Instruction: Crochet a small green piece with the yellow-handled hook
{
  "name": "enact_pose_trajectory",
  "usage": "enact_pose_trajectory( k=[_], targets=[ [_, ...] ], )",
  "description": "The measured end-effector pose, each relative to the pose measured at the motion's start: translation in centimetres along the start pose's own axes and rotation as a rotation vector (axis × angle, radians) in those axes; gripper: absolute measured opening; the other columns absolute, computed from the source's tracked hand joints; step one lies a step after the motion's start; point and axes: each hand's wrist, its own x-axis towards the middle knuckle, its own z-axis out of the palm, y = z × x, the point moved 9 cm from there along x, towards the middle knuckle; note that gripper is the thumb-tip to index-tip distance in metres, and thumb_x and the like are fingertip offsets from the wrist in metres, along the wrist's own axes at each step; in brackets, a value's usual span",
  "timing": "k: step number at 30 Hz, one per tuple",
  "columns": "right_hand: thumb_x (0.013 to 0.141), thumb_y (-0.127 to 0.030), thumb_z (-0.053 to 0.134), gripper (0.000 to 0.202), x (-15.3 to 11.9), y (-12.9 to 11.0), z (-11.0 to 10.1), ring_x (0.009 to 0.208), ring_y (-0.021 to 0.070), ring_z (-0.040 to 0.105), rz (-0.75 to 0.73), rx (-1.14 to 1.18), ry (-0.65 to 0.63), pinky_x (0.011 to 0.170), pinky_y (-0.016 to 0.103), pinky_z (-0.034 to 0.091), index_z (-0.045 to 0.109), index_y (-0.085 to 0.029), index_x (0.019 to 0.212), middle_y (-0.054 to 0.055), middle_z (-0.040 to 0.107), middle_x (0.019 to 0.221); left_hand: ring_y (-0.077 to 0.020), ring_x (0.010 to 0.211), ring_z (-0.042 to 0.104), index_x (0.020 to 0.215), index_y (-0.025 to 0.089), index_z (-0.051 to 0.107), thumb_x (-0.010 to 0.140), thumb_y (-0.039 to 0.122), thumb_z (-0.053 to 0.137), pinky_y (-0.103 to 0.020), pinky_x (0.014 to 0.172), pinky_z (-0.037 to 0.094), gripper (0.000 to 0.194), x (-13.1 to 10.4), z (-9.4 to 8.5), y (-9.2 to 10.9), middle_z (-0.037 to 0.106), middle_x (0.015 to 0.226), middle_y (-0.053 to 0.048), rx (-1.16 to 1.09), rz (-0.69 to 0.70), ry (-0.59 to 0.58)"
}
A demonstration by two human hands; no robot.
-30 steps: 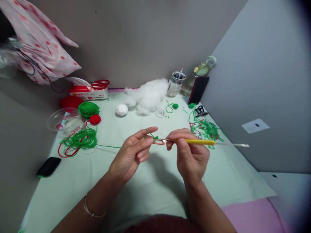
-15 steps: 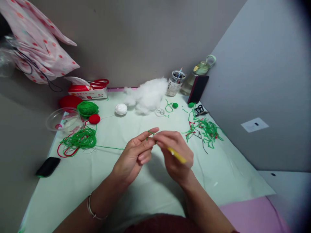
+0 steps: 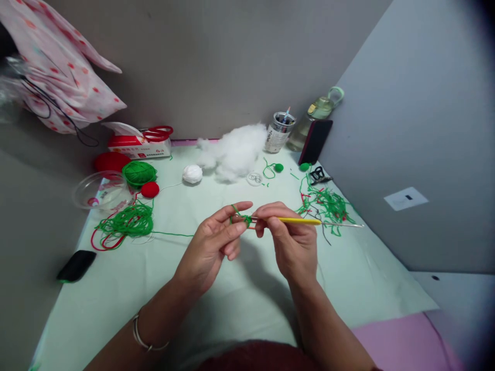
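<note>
A small piece of green crochet work point(image 3: 247, 220) is pinched between the thumb and fingers of my left hand point(image 3: 211, 239). Green yarn loops over that hand's index finger, and a strand runs left to a loose green yarn heap point(image 3: 129, 221). My right hand point(image 3: 292, 239) is closed around a crochet hook point(image 3: 299, 221) with a yellow handle. One metal end of the hook reaches into the green work; its other metal end sticks out to the right. A little red or orange shows beside the work, too small to name.
Yarn balls in green point(image 3: 139, 174) and white point(image 3: 192, 174), a clear plastic bowl point(image 3: 102, 190) and a black object point(image 3: 76, 266) lie left. White stuffing point(image 3: 240, 152), a can of pens point(image 3: 279, 133), a phone point(image 3: 316, 141) and a bottle point(image 3: 309, 121) stand behind. Yarn scraps point(image 3: 332, 206) lie right.
My right hand has turned and shifted slightly right, so the hook now lies nearly level instead of slanting. Its tip now shows in the green work, and more of the work is visible.
</note>
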Motion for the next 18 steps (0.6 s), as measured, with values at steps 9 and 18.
enact_pose_trajectory(
  k=[9,18],
  targets=[
    [0.099,-0.022,0.069,0.017,-0.2,-1.8,0.8,0.073,0.0143,0.067,-0.101,-0.176,-0.028,0.061,0.030,0.059,0.084,-0.028,0.105,0.004,0.075,0.094,0.0025,0.044,0.033,0.111,0.019,0.082,0.078,0.020,0.092,-0.014,0.042,0.029,0.035,0.0,-0.6,0.4,0.060,0.077,0.005,0.033,0.025,0.085],
    [0.098,-0.029,0.071,0.013,0.4,0.1,-1.3,0.063,0.0115,0.066,0.043,0.094,0.087,0.056,0.026,0.055,0.083,-0.026,0.095,0.001,0.072,0.083,0.0013,0.043,0.023,0.100,0.016,0.084,0.076,0.016,0.090,-0.013,0.039,0.023,0.025,0.1,-1.1,0.4,0.047,0.060,0.008,-0.036,-0.014,0.050]
  ],
)
